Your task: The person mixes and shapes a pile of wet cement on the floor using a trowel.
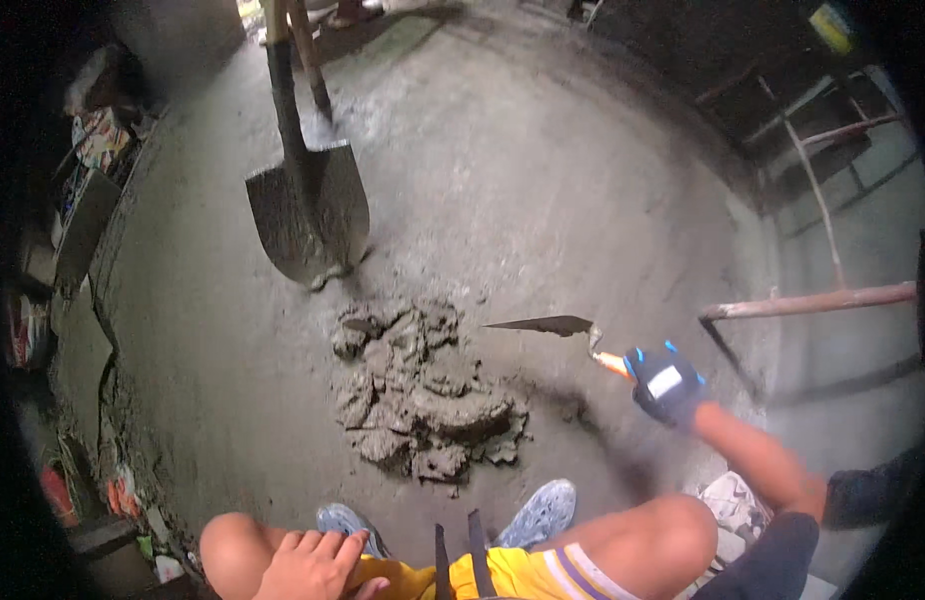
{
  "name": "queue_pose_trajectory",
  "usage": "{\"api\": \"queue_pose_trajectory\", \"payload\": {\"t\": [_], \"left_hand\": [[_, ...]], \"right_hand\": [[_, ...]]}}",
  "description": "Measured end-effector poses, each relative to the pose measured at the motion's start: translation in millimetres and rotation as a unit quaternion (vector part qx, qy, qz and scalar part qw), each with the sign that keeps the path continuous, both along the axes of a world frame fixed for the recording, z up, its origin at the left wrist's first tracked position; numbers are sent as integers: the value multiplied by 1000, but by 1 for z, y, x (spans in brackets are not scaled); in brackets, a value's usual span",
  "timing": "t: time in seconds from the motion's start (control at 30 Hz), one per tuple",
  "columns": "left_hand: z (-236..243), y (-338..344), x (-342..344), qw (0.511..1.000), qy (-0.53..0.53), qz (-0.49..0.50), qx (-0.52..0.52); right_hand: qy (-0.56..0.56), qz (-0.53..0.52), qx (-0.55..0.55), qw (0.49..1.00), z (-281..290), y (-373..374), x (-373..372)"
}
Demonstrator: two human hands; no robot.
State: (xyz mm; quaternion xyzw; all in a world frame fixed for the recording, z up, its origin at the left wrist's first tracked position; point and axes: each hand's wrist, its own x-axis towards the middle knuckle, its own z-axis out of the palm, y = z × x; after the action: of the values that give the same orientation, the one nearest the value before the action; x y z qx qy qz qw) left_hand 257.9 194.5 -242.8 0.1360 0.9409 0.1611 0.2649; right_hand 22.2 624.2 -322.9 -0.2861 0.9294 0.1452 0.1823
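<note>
My right hand (669,382), in a dark glove with blue fingertips, grips a pointing trowel (539,325) by its orange handle, the blade pointing left above the floor. A lumpy heap of wet grey mortar (433,410) lies between my shoes, just beyond them. My left hand (313,565) rests on my left leg near the knee, fingers loosely curved and holding nothing. Beyond the mortar, a shovel (308,220) has its muddy blade down on the floor at the upper left.
A second long handle (308,60) stands behind the shovel. The grey floor (523,170) is bordered by debris and broken slabs (88,230) on the left. Metal bars (808,302) and a frame stand at the right. A patterned cloth or sack (728,500) lies beside my right knee.
</note>
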Motion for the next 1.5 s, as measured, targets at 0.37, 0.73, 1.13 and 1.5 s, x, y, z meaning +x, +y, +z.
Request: {"api": "queue_pose_trajectory", "payload": {"t": [0.37,0.73,1.13,1.5], "left_hand": [[32,4,29,990,-130,56,-21],[64,-11,50,847,-265,412,-206],[11,1,-20,978,164,-117,-48],[20,16,-15,977,-18,-194,-89]], "right_hand": [[4,-286,-198,938,-195,-43,-196],[11,-173,-215,961,-214,-123,-200],[10,-175,-151,973,-196,-64,-151],[-210,-12,-186,960,-154,-144,-47]]}}
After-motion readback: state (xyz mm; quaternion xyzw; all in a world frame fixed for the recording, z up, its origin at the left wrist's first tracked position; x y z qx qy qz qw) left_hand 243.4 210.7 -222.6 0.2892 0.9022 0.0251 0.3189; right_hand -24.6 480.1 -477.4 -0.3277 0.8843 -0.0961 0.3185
